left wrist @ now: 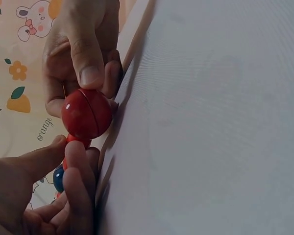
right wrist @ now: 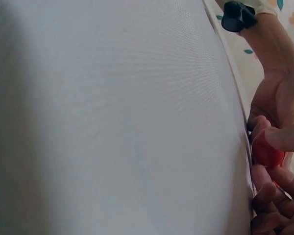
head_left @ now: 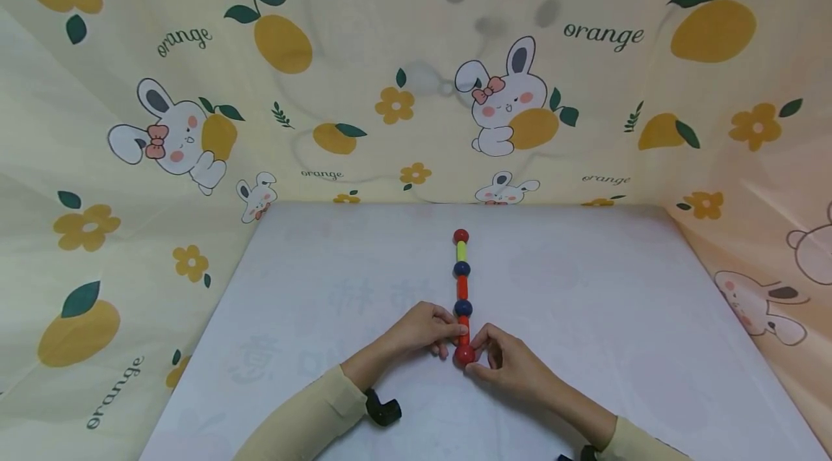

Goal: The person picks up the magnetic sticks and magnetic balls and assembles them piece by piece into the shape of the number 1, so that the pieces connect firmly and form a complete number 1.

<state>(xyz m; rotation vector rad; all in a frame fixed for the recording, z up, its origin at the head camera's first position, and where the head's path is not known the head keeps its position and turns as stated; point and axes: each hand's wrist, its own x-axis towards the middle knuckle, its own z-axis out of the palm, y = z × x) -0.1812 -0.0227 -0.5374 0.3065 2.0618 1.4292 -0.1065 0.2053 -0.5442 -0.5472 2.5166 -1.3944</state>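
Observation:
A straight chain of balls and short rods lies on the white table, running away from me in the head view. Its near end is a red ball [head_left: 464, 355], joined to an orange-red rod [head_left: 464, 331]. Beyond come a blue ball [head_left: 463, 308], another orange-red rod [head_left: 462, 287], a second blue ball [head_left: 461, 269], a yellow-green rod [head_left: 461, 251] and a far red ball [head_left: 461, 235]. My left hand [head_left: 425, 329] pinches the nearest rod from the left. From the right, my right hand [head_left: 510, 361] grips the near red ball between thumb and fingers.
The white table [head_left: 585, 287] spreads around the chain. A patterned cloth [head_left: 416, 71] with rabbits and oranges hangs behind it and at both sides. A black wrist mount [head_left: 383, 409] sits by the left sleeve [head_left: 312, 410].

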